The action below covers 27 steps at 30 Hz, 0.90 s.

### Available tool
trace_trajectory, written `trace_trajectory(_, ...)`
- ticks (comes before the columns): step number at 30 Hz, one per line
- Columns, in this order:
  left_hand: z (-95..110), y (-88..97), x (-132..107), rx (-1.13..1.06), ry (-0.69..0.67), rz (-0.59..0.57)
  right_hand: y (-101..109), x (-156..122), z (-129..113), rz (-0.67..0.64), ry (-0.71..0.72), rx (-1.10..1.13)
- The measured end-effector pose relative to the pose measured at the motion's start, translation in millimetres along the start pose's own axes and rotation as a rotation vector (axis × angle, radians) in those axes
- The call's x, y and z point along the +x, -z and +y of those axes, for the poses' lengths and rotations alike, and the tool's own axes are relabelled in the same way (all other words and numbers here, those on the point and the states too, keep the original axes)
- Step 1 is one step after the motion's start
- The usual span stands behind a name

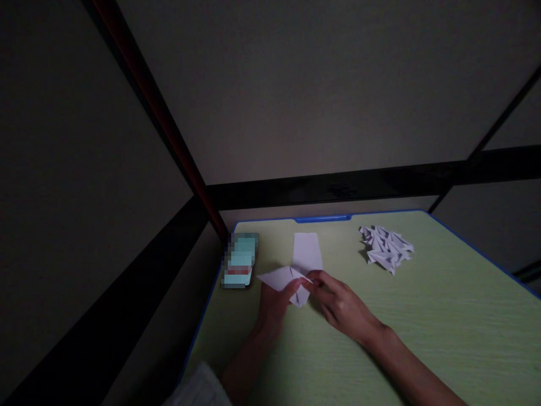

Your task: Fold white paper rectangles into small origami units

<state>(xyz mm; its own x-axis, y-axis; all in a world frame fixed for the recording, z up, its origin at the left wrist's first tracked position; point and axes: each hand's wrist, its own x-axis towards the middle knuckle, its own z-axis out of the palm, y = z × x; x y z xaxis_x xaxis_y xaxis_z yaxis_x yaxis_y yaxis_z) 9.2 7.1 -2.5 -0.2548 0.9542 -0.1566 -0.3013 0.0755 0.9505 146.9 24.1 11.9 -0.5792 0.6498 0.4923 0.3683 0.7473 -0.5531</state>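
Note:
A partly folded white paper (284,277) lies on the green table top (443,316) near its left side. My left hand (274,304) grips the paper from below, thumb on its upper face. My right hand (340,301) pinches the paper's right edge with its fingertips. Behind the fold lies a flat white sheet (307,252).
A phone (240,260) lies at the table's far left corner. A pile of several folded white paper pieces (386,247) sits at the far right. The table has a blue rim (323,217). Dark rails and a reddish post (169,129) stand behind it.

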Motion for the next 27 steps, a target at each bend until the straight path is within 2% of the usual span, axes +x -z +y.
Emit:
trace_trajectory(1,0.4,0.3,0.1,0.015,-0.013,0.022,-0.9,-0.2,0.2,0.041,-0.012,0.074)
trace_trajectory(3,1.7,0.6,-0.4,0.06,-0.045,0.056,-3.3,0.2,0.2,0.108,-0.149,0.242)
trace_trajectory(5,3.3,0.1,-1.6,0.119,-0.065,0.06,-5.6,1.8,0.3,0.116,-0.36,0.377)
trace_trajectory(7,4.4,-0.9,-3.2,0.166,-0.059,0.041,-6.6,3.4,1.0,0.056,-0.45,0.439)
trace_trajectory(14,2.4,-0.2,-3.8,0.248,-0.037,-0.099,-5.1,1.6,8.2,-0.157,-0.458,0.558)
trace_trajectory(19,4.9,2.8,-1.9,0.302,0.003,-0.169,-6.9,-0.9,10.4,-0.17,-0.509,0.706)
trace_trajectory(23,5.8,2.5,-3.6,0.279,0.051,-0.24,-3.5,0.0,7.6,-0.223,-0.484,0.637)
trace_trajectory(27,-1.0,-0.1,-6.2,0.171,0.088,-0.354,-6.3,-0.7,4.1,-0.173,-0.434,0.497)
